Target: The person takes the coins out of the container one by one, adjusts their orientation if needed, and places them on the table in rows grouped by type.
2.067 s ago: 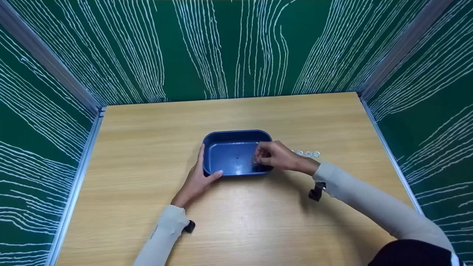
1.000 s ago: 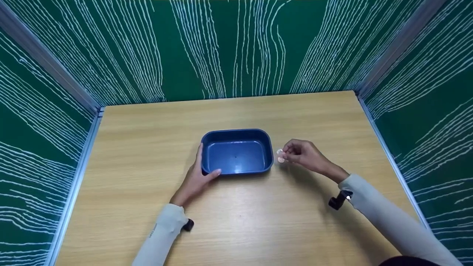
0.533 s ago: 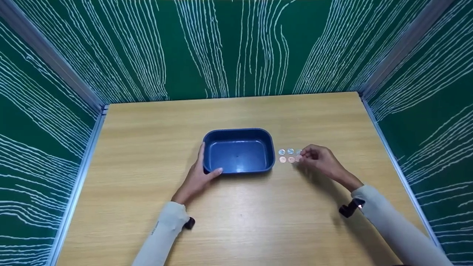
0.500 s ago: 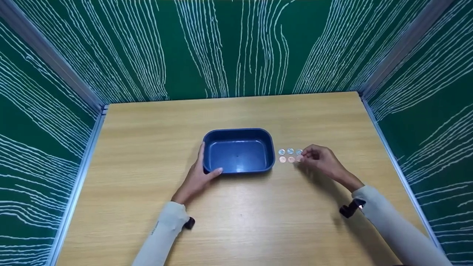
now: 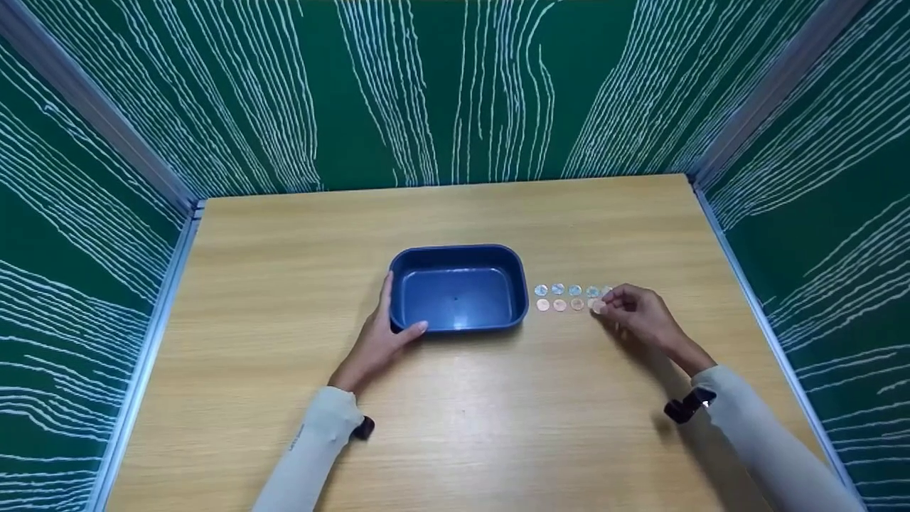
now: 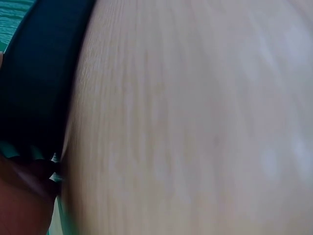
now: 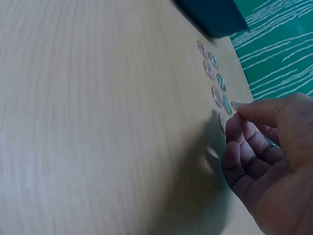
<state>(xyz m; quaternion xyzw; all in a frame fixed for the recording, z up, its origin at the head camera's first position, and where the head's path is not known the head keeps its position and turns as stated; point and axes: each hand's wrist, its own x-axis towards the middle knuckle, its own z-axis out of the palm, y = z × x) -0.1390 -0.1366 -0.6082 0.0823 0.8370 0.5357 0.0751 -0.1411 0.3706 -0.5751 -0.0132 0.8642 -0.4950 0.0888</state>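
In the head view, my left hand point(image 5: 377, 348) holds the front left corner of a blue plastic tub point(image 5: 455, 247), its thumb over the front rim and its fingers along the left wall. No object shows inside the tub. To its right, small shiny see-through discs lie in two rows: a bluish far row point(image 5: 558, 289) and a pinkish near row point(image 5: 559, 305). At the right end of the rows is my right hand point(image 5: 643, 313). The right wrist view shows its thumb and forefinger pinching one disc point(image 7: 236, 104) on edge; other discs are partly hidden by the hand.
The wooden tabletop point(image 5: 462, 419) stretches around the tub. Green walls point(image 5: 490, 92) with white wavy lines enclose its back and sides, joined by grey metal posts point(image 5: 753, 92). A small black camera point(image 5: 688, 407) sits on the right sleeve.
My right hand left the tub's inside and moved right along the rows, uncovering more discs. The left hand stays on the tub, which has not visibly moved.
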